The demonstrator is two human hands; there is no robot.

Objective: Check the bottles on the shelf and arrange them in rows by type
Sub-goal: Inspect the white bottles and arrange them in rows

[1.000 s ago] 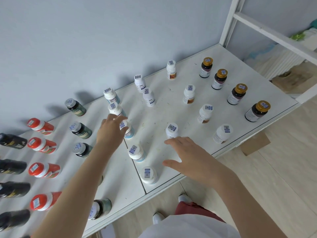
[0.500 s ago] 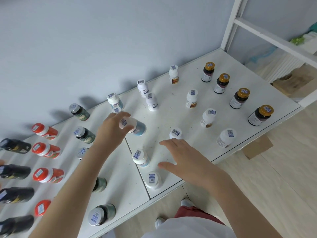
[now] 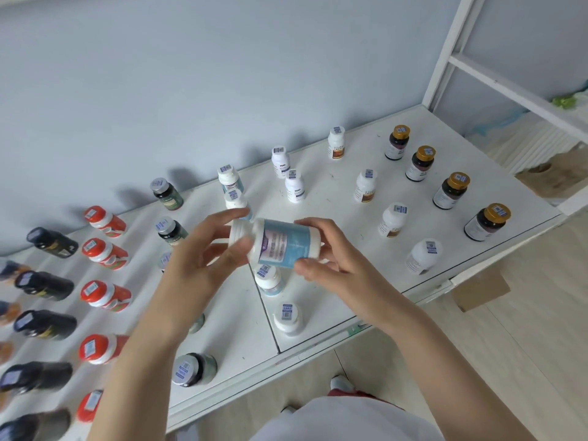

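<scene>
A white bottle with a light-blue label point(image 3: 284, 242) lies sideways in the air above the white shelf point(image 3: 334, 281). My left hand point(image 3: 203, 259) holds its cap end, and my right hand point(image 3: 331, 259) grips its base end. Just below it two more white-capped bottles of the same kind point(image 3: 269, 278) point(image 3: 288, 318) stand upright, and two others point(image 3: 229, 179) stand behind it. Rows run across the shelf: gold-capped dark bottles point(image 3: 451, 189) at right, white bottles with brown labels point(image 3: 366, 186), red bottles point(image 3: 105, 253) and black bottles point(image 3: 44, 284) at left.
Green bottles with grey caps point(image 3: 167, 194) stand between the red row and the blue-label bottles; my left forearm hides some. The wall rises right behind the shelf. A white frame upright point(image 3: 445, 49) stands at the right end. Wooden floor and a cardboard piece point(image 3: 480, 289) lie beyond the shelf's front edge.
My left hand lifted the blue-label bottle off the shelf and tipped it sideways. My right hand rose from the shelf and took hold of its other end.
</scene>
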